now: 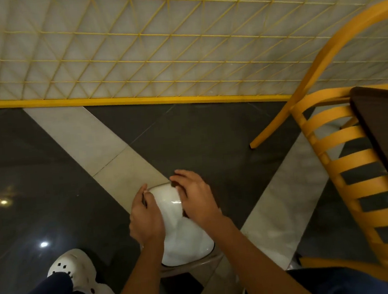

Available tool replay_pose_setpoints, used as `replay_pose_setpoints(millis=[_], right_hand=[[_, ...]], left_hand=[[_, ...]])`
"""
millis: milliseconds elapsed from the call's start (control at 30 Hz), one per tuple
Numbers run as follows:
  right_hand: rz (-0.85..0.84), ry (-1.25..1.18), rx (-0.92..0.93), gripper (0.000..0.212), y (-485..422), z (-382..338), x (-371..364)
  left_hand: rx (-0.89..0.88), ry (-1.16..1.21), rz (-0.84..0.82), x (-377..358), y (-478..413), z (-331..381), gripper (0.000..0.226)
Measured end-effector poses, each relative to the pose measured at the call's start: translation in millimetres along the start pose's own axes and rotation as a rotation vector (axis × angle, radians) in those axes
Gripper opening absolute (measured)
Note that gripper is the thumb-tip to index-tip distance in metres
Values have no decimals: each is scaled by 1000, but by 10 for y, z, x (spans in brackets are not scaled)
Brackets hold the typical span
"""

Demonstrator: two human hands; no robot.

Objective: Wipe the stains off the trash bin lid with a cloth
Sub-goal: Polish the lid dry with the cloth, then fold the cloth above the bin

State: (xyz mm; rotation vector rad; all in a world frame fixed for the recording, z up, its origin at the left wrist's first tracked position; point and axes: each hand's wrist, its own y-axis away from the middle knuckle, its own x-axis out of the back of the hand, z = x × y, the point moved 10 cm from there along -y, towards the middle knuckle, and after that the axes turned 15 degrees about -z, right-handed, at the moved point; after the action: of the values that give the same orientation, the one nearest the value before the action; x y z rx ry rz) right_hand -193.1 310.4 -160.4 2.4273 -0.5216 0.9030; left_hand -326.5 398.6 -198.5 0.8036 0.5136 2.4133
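1. Most of bin [193, 263] is hidden under lid [184, 239] & forearms; whatever's under the palms can't be seen.
2. L hand [145, 218] curls over lid's left flank, R hand [198, 197] bends fingers over its far edge. Both grip it, neither lies flat.
3. Lid: white, glossy, domed, on bin, left of chair [337, 137]. Chair: orange, slatted. Shoe [69, 265], further left of chair: white, holed.
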Motion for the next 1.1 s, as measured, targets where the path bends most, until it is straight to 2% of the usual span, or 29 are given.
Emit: replay_pose_setpoints(millis=[67, 100, 233, 367, 533, 600, 700, 767, 900, 1000, 1100], right_hand=[[5, -77, 26, 34, 29, -77, 18], [4, -191, -4, 35, 26, -48, 71], [-23, -892, -107, 37, -93, 156, 222], [-24, -1341, -164, 33, -230, 107, 308], [-78, -1567, -215, 33, -199, -155, 502], [-86, -1643, -207, 35, -99, -284, 664], [-69, -1753, -146, 39, 82, -517, 997], [-16, -1687, -56, 43, 197, -649, 1315], [129, -1119, 105, 59, 518, -887, 2103], [151, -821, 187, 74, 737, -982, 2504], [165, -742, 149, 81, 989, -773, 2805]], left_hand=[[-7, -20, 3, -4, 14, 15, 37], [-14, -27, 7, -1, 23, 23, 37], [-29, -49, 33, 16, 20, 16, 37], [-15, -57, 35, 2, -21, 12, 37], [-88, -124, -51, 69, -86, 266, 38], [-146, 21, -128, 134, 8, 672, 41], [-179, 238, -364, 123, 213, 1428, 49], [-204, 276, -478, 129, 378, 1930, 56], [-139, 161, -659, -20, 733, 2635, 58], [-114, 195, -798, -293, 1006, 3049, 39], [-84, 243, -914, -662, 1279, 3373, 22]])
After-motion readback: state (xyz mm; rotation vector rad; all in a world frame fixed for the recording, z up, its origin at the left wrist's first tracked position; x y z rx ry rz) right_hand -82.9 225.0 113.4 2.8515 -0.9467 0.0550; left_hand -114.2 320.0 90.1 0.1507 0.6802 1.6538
